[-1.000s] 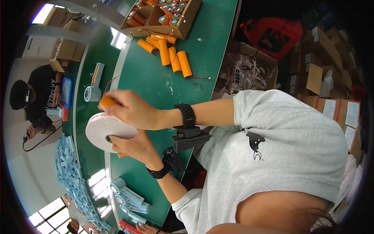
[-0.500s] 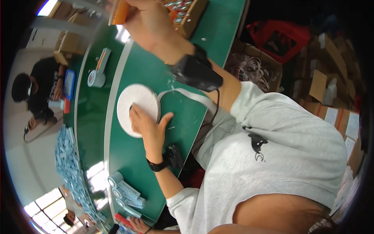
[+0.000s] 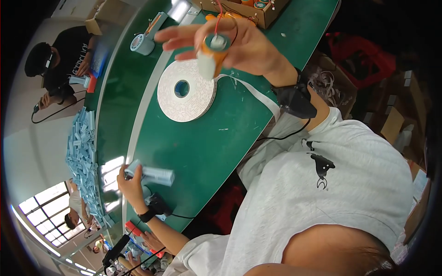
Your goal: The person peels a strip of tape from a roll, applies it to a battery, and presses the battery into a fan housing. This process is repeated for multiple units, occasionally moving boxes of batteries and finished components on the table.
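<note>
In my right hand, raised over the far part of the green table, is an orange cylindrical battery. A red wire comes from its top end, and a white pad sits on its side. My left hand grips a light blue plastic casing with a long handle-like body, thumb on top. Between the hands a large roll of white tape lies flat on the table. Its loose strip runs to the table edge near my clothing. My right fingers and the battery cover part of the roll's rim.
A cardboard box with more orange batteries stands at the top. Along the belt at left lie a heap of blue parts and a single round-headed blue casing. Co-workers sit beyond. A red stool is at right.
My left hand has left the tape roll and taken hold of a blue casing lower down. My right hand has brought the battery lower, over the roll's edge. The view has shifted.
</note>
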`<move>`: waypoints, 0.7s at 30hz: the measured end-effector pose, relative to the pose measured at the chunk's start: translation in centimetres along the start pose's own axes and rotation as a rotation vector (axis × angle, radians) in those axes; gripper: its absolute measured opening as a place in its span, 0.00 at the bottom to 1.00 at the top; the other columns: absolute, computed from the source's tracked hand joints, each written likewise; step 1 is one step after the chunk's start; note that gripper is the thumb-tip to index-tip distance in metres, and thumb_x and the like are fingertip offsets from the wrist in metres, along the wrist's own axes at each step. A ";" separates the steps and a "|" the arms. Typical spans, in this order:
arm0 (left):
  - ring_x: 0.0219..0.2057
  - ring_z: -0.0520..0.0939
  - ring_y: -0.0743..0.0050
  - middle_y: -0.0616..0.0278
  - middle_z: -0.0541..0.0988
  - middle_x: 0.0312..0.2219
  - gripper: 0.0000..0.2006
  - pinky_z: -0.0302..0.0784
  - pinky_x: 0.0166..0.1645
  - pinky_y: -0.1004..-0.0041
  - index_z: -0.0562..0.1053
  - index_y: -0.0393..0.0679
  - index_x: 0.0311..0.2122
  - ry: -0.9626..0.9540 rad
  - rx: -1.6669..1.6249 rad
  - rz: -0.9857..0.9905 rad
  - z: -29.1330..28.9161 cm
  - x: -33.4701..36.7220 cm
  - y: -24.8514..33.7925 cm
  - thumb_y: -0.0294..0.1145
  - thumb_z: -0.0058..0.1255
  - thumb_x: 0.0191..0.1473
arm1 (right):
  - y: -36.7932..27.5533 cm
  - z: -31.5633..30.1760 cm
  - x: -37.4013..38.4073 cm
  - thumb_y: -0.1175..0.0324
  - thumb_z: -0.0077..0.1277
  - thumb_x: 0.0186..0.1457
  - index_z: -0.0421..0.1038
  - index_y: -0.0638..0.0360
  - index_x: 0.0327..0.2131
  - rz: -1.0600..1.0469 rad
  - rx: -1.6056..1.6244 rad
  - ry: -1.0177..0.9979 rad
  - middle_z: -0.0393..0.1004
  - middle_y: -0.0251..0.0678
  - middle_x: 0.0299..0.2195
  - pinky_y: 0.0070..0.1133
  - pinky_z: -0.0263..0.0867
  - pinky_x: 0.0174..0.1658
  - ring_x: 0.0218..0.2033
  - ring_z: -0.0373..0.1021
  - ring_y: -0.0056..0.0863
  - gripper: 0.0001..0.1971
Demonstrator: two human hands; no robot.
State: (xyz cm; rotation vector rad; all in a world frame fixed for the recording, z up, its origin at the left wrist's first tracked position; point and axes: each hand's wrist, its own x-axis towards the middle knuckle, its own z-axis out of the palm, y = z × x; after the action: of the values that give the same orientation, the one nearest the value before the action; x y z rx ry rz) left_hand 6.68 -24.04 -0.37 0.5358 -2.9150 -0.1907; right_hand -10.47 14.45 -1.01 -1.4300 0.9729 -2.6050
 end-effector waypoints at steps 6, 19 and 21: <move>0.36 0.71 0.58 0.53 0.72 0.35 0.21 0.66 0.36 0.66 0.70 0.37 0.40 -0.100 0.083 -0.013 4.0 -2.1 7.0 0.41 0.55 0.44 | 1.1 3.5 -1.3 0.79 0.54 0.39 0.70 0.62 0.34 0.369 -0.365 -0.220 0.69 0.35 0.37 0.21 0.65 0.41 0.34 0.68 0.22 0.14; 0.51 0.60 0.50 0.62 0.67 0.46 0.21 0.48 0.54 0.55 0.72 0.43 0.39 -0.174 0.034 0.359 2.6 -4.7 14.3 0.39 0.58 0.36 | 2.6 6.3 -1.6 0.80 0.52 0.38 0.70 0.62 0.34 0.525 -0.469 -0.355 0.70 0.31 0.28 0.18 0.66 0.37 0.29 0.68 0.19 0.14; 0.51 0.60 0.49 0.63 0.67 0.46 0.20 0.47 0.55 0.54 0.72 0.43 0.37 -0.196 0.071 0.274 2.7 -5.0 14.2 0.38 0.58 0.36 | 2.7 7.1 -1.4 0.81 0.51 0.38 0.70 0.62 0.34 0.503 -0.473 -0.358 0.70 0.32 0.28 0.18 0.66 0.36 0.29 0.67 0.20 0.14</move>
State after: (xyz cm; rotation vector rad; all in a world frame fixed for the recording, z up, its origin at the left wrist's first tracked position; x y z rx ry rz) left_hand 5.88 -8.80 -1.46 0.1286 -3.1538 -0.1083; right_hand -4.90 9.05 -0.74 -1.4113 1.6877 -1.7649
